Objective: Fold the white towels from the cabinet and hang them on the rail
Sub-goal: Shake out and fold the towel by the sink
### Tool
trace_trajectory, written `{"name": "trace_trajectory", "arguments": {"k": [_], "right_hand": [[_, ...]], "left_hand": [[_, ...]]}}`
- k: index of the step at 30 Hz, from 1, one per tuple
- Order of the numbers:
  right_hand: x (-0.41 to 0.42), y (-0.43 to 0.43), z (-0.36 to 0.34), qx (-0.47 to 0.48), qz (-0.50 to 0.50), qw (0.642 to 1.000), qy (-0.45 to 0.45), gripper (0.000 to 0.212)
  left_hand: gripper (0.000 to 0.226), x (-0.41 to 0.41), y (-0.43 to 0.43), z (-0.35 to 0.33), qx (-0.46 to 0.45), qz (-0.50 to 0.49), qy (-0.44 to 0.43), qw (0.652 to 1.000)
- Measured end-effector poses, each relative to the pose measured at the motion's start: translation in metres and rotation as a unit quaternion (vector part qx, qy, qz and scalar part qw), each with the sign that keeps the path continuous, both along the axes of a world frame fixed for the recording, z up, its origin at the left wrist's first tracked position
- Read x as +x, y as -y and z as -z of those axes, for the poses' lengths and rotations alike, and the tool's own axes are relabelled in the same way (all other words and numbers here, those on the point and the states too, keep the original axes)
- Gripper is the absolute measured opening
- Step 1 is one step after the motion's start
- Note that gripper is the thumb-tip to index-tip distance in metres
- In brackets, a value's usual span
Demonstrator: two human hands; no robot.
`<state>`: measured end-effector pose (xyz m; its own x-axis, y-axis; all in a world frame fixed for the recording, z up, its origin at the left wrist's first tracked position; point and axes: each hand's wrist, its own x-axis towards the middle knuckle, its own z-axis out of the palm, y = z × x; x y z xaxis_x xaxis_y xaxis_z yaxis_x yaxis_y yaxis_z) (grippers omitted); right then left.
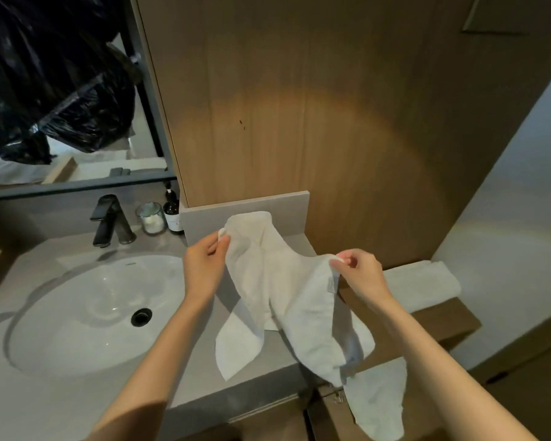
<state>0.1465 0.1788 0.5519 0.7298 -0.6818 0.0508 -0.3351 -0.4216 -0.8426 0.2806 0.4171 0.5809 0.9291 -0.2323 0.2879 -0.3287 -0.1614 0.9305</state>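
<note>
A white towel (295, 300) hangs spread between both my hands above the right end of the grey counter (77, 399). My left hand (206, 268) pinches its upper left corner. My right hand (361, 275) pinches the upper right corner. The towel's lower parts droop onto the counter and past its front edge. A second white towel (423, 286), folded, lies on a wooden shelf (452, 326) to the right. No rail is in view.
A white oval sink (93, 310) with a black tap (110, 221) fills the counter's left. A glass jar (150, 218) and a dark bottle (172, 211) stand behind it. A wooden cabinet panel (315, 106) rises ahead. A black plastic bag (51, 74) shows in the mirror.
</note>
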Motion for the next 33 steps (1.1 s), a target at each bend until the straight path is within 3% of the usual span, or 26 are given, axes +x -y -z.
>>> {"name": "trace_trajectory", "arguments": {"k": [6,11,20,24,27,29,33], "right_hand": [[-0.010,-0.005,-0.090,-0.059,0.038,0.985,0.155,0.012],[-0.015,-0.030,-0.117,0.002,0.044,0.967,0.252,0.011],[-0.040,-0.024,-0.095,0.063,0.012,0.963,0.263,0.010],[-0.063,-0.006,-0.090,0.045,-0.019,0.965,0.259,0.009],[-0.078,0.009,-0.087,0.072,-0.048,0.965,0.248,0.016],[-0.085,0.018,-0.086,0.087,-0.066,0.965,0.240,0.022],[-0.097,0.034,-0.091,0.050,-0.088,0.968,0.228,0.024]], "left_hand": [[0.015,-0.024,0.026,-0.059,-0.089,0.062,0.000,0.994],[0.014,-0.059,0.066,-0.077,-0.109,0.099,0.000,0.989],[0.013,-0.117,0.107,-0.066,-0.051,0.106,0.036,0.992],[0.025,-0.140,0.125,-0.061,-0.014,0.101,0.027,0.994],[0.036,-0.157,0.136,-0.058,-0.009,0.139,-0.013,0.990],[0.036,-0.166,0.140,-0.056,-0.054,0.196,-0.077,0.976],[0.038,-0.182,0.149,-0.052,-0.098,0.234,-0.136,0.958]]}}
